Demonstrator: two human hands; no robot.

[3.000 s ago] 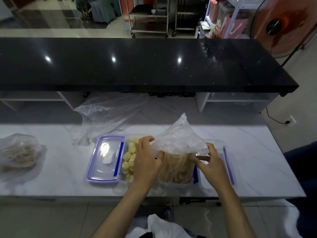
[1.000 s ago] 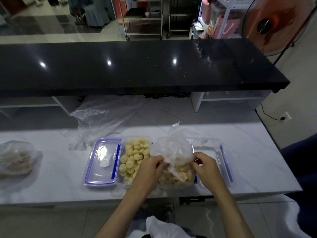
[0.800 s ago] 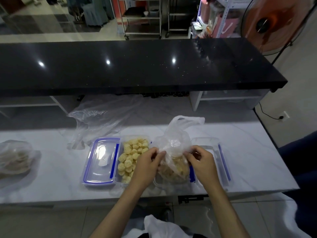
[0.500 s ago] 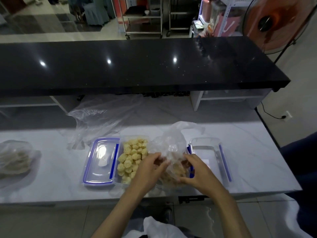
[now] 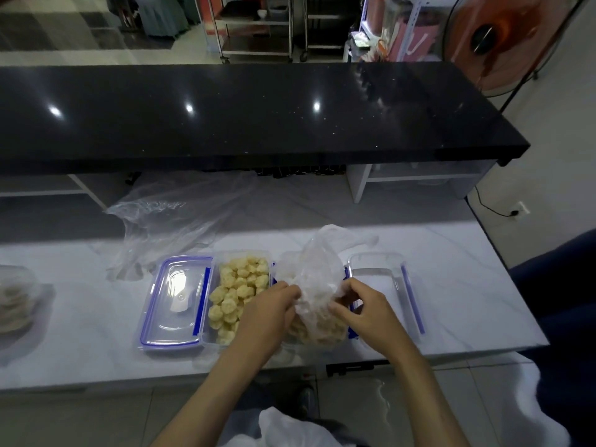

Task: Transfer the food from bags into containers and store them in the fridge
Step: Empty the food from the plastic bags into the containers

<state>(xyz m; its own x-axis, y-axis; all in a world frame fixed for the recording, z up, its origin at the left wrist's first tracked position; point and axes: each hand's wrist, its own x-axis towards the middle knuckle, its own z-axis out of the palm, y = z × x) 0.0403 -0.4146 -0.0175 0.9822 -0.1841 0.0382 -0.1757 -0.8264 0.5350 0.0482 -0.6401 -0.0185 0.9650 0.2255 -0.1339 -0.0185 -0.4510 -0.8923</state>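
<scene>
White marble-patterned stone forms the tabletop [image 5: 451,285], and places are given from the clear plastic bag [image 5: 317,272] held near its front edge. Far left of the bag, at the frame's edge, a second bag of pale food [image 5: 14,298] is seen. An empty crumpled clear bag [image 5: 174,214] lies behind and left. A blue-trimmed lid [image 5: 175,301] is laid flat, long axis running away from the person, and just beside it an open container of yellow pieces [image 5: 238,291] lies the same way. The left hand [image 5: 264,314] is curled, pinching the held bag's left side. The bag stands roughly upright, its gathered top pointing up and away, tan food at its bottom over a container that is mostly hidden. The right hand [image 5: 364,308] is curled, pinching the bag's right side. A second lid [image 5: 387,285] lies just right. Behind, a black glossy counter [image 5: 258,114] spans the room; an orange fan [image 5: 496,37] stands far right.
</scene>
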